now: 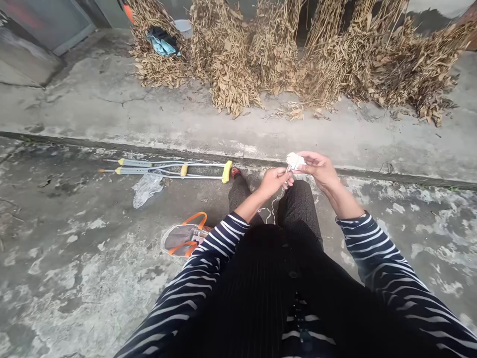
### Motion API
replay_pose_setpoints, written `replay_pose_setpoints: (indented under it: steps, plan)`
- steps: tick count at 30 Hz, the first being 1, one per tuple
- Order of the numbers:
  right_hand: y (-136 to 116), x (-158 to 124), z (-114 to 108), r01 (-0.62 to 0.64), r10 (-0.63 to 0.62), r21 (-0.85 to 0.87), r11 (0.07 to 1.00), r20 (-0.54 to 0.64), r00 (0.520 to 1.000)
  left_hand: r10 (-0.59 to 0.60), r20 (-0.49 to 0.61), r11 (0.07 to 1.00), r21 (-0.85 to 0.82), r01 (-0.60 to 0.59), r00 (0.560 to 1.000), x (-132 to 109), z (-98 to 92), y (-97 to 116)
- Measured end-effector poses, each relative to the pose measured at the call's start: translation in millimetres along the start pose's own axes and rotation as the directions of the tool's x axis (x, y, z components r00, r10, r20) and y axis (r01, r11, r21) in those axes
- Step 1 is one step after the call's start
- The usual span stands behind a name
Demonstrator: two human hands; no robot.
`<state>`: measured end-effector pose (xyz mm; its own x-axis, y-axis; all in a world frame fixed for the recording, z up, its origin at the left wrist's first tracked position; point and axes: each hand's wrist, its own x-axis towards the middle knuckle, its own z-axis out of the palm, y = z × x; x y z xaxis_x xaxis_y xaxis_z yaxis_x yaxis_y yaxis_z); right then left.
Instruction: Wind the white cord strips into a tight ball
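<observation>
While raised over the knees (298, 204), white wad (295, 160) pinched in the closed grip of the right hand (317, 170); curled grip of the left hand (274, 181) just beside it, hold unclear; thin white thread (273, 210) dangling below, unwound.

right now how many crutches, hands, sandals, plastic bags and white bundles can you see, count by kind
crutches: 2
left hand and right hand: 2
sandal: 1
plastic bag: 1
white bundle: 1
total: 7
</observation>
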<state>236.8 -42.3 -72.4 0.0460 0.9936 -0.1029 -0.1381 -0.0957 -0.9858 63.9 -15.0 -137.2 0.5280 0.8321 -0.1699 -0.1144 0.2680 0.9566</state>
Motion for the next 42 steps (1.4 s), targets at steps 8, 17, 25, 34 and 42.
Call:
replay_pose_setpoints:
  steps: [8, 17, 25, 34, 42]
  plan:
    - [-4, 8, 0, 0.231, -0.261, -0.205, 0.951, -0.131, 0.956, -0.11, 0.053, 0.994, 0.015, 0.109, 0.993, -9, -9.9, 2]
    - [-7, 10, 2, 0.287, -0.346, -0.276, 0.917, -0.195, 0.918, 0.067, -0.074, 0.957, 0.287, -0.043, 0.995, -6, -18.2, 13]
    - [-23, 4, 10, 0.247, -0.296, -0.241, 0.938, -0.191, 0.936, 0.181, -0.134, 0.983, 0.026, -0.18, 0.974, 15, 18.8, 42]
    - [-21, 14, 7, 0.199, -0.226, -0.21, 0.957, -0.11, 0.968, 0.061, -0.213, 0.994, -0.075, -0.079, 0.975, 30, 26.4, 46]
    - [-21, 25, -3, 0.247, -0.29, -0.272, 0.93, -0.13, 0.948, -0.039, -0.11, 0.987, -0.159, 0.021, 0.993, 19, 17.1, 42]
